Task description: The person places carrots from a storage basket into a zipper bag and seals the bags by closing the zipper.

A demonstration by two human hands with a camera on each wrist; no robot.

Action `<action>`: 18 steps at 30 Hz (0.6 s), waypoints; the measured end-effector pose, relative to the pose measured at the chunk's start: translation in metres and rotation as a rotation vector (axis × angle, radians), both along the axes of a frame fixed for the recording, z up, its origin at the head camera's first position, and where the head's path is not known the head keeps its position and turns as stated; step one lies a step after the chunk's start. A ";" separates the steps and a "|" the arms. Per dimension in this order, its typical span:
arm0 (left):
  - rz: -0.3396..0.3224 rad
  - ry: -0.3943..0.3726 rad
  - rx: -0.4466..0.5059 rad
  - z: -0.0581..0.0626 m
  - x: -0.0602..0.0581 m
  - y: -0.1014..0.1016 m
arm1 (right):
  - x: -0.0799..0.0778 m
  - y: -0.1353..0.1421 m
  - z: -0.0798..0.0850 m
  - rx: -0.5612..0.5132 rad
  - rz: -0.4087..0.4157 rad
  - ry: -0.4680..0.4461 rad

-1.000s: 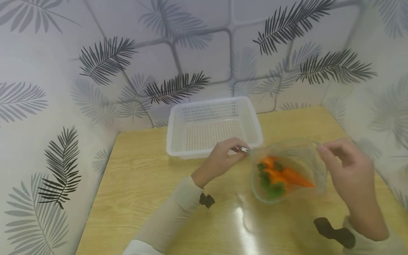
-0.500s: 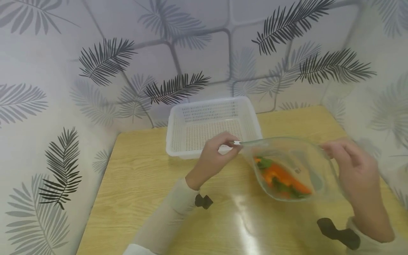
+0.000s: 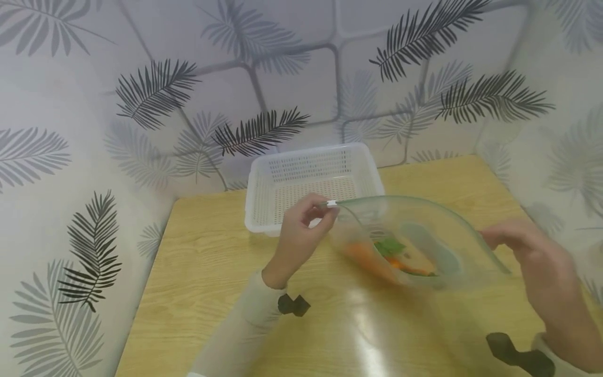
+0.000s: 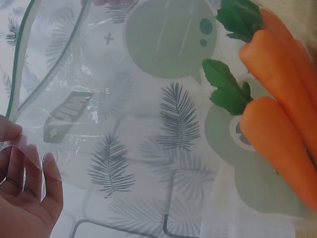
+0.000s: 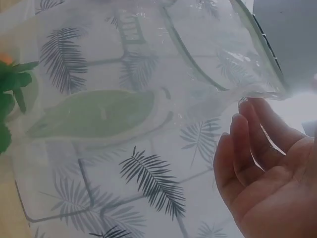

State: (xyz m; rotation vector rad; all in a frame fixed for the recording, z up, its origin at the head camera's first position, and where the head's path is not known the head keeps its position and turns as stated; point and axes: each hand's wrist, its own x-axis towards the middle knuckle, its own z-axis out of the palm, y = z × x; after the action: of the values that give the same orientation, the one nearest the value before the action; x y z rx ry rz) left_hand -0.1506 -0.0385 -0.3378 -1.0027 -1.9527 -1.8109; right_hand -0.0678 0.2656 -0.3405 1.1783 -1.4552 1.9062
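A clear zip bag (image 3: 424,235) hangs stretched between my two hands above the wooden table (image 3: 212,262). Inside it lie orange carrots (image 3: 372,259) with green tops (image 3: 388,246). My left hand (image 3: 325,209) pinches the bag's left zipper end, just in front of the white basket (image 3: 264,209). At the bag's right end, my right hand (image 3: 490,238) grips the rim. In the left wrist view the carrots (image 4: 277,119) show through the bag (image 4: 148,124) and my fingers (image 4: 29,173) hold its edge. In the right wrist view my fingers (image 5: 247,144) curl on the bag's (image 5: 124,99) edge.
The white perforated basket stands at the back of the table against a leaf-patterned wall (image 3: 188,94). Walls close in the table on the left, back and right. Bare wood shows at the front left (image 3: 188,314).
My hands have drawn apart, the left one moving left and slightly up. The bag's mouth has stretched wider and the carrots have slid left inside it.
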 end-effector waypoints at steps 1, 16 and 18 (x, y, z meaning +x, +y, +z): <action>0.011 -0.024 0.010 0.000 0.000 -0.002 | 0.001 0.001 -0.001 0.017 0.005 -0.007; 0.066 -0.128 0.103 -0.004 0.004 -0.041 | -0.004 -0.007 -0.021 0.236 -0.235 -0.213; 0.041 -0.137 0.115 -0.008 0.003 -0.046 | -0.008 -0.011 -0.025 0.214 -0.214 -0.210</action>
State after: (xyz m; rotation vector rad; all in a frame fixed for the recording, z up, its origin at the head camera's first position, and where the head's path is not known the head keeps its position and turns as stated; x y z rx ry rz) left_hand -0.1475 -0.0849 -0.3455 -0.8165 -1.9047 -1.9915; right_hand -0.0758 0.2551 -0.3659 0.8869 -1.8565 1.8034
